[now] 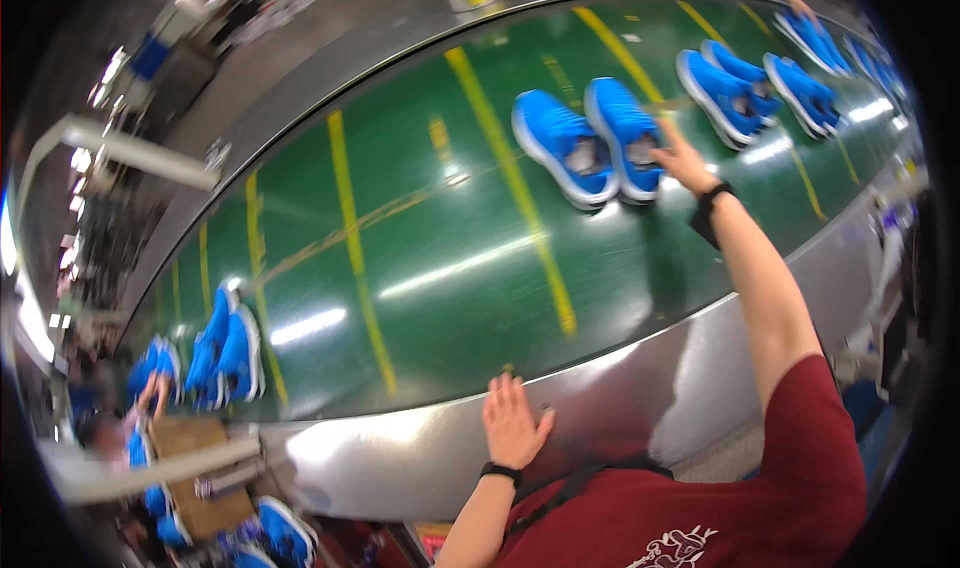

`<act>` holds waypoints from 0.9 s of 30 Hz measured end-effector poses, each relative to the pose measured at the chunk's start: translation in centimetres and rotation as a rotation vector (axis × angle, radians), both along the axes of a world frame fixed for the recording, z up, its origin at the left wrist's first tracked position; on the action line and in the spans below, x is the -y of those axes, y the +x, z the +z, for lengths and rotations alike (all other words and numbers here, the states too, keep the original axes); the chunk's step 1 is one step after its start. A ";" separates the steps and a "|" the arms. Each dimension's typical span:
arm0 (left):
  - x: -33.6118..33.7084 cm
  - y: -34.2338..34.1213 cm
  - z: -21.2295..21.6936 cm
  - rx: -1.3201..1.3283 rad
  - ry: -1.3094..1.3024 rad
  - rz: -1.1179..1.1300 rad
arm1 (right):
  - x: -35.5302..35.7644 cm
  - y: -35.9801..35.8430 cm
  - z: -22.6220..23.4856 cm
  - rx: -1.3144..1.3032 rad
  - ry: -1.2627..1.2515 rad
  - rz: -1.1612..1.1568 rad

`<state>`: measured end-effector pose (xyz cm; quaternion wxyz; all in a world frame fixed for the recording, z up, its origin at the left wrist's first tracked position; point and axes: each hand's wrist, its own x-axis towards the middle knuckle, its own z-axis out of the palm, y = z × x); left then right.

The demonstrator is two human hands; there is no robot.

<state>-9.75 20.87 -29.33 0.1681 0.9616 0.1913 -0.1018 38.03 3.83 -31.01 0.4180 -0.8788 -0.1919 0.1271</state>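
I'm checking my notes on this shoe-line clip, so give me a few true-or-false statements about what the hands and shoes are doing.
1. The right hand touches a blue shoe on the green belt. True.
2. The left hand grips a shoe. False: it lies flat and open on the metal rim.
3. The shoes on the belt are red. False: they are blue.
4. Yellow lines cross the belt. True.
5. Both wrists carry a dark band. True.
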 end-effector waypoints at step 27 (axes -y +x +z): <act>-28.4 -17.2 2.3 0.688 0.047 0.659 | -8.3 -50.0 3.8 0.114 -0.378 0.341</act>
